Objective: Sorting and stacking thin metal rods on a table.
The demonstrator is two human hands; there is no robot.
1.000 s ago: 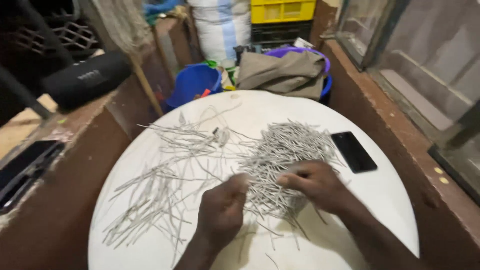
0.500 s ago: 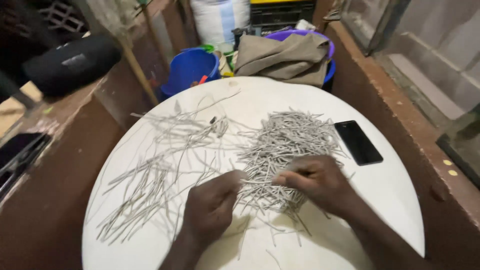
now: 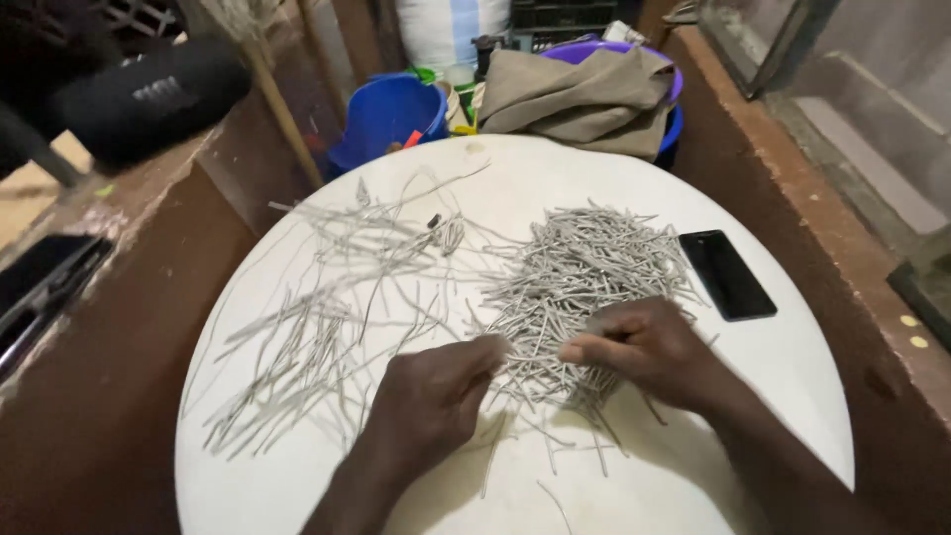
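While both hands work at the near edge of the round white table (image 3: 792,396), the left hand (image 3: 431,401) lies palm down with fingers curled narrow, tips pinching short grey sticks at the near side of the dense pile of short grey cut sticks (image 3: 580,282). The right hand (image 3: 649,347) rests on the pile's near right part, fingers bent, gripping a few sticks. Long loose grey strips (image 3: 317,327) spread over the table's left half, apart from the pile. A black phone (image 3: 726,274) lies flat near the right edge. Blue plastic tub (image 3: 386,114) and beige folded cloth (image 3: 584,89) sit beyond the far edge. Judgement: pinch few sticks at once, keep the pile compact, away from the phone.
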